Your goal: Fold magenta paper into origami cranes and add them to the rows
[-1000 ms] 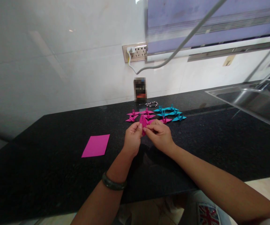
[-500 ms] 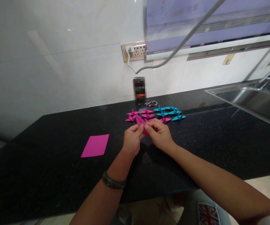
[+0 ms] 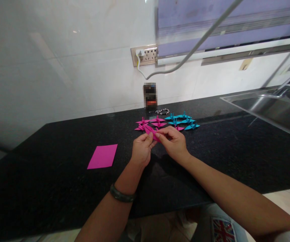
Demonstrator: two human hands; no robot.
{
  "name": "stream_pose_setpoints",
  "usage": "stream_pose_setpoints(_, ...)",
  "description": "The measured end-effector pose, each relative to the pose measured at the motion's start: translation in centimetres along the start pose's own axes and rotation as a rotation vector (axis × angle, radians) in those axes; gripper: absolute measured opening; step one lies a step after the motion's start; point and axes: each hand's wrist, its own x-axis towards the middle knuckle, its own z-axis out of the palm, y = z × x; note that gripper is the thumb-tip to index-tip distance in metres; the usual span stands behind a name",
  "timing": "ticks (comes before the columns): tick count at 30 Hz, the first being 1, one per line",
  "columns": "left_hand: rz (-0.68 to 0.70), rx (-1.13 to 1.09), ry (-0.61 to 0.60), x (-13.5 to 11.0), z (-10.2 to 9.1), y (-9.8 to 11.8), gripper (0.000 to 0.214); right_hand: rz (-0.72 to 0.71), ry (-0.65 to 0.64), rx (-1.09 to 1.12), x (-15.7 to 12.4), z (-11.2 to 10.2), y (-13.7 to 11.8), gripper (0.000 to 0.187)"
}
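Note:
Over the black counter, my left hand and my right hand both pinch a small pink folded paper piece between them. Fingers of both hands are closed on it. Just behind the hands lie several finished pink paper cranes and, to their right, several blue paper cranes. A flat pink paper sheet lies on the counter to the left of my left hand. A dark bracelet is on my left wrist.
A blurred dark phone-like object stands against the white wall, with a bead bracelet beside it. A wall socket holds a plug and a white cable. A steel sink lies at the right.
The pink folded piece has tilted from nearly upright to lying more sideways between my fingers. Both hands stayed in nearly the same place.

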Motion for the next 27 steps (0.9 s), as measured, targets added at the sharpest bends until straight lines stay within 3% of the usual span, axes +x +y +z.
stream_pose_setpoints(7,0.070,0.049,0.023,0.15,0.05,-0.21,0.017,-0.186,-0.017,-0.178,-0.03,-0.25,0.13,0.014)
stream_pose_setpoints(21,0.104,0.098,0.020,0.20,-0.16,-0.31,0.015,-0.272,-0.002,-0.246,0.06,-0.11,0.12,0.014)
stream_pose_setpoints(27,0.111,0.119,0.005,0.13,-0.09,-0.24,0.015,-0.178,-0.052,-0.218,-0.01,0.01,-0.36,0.013)
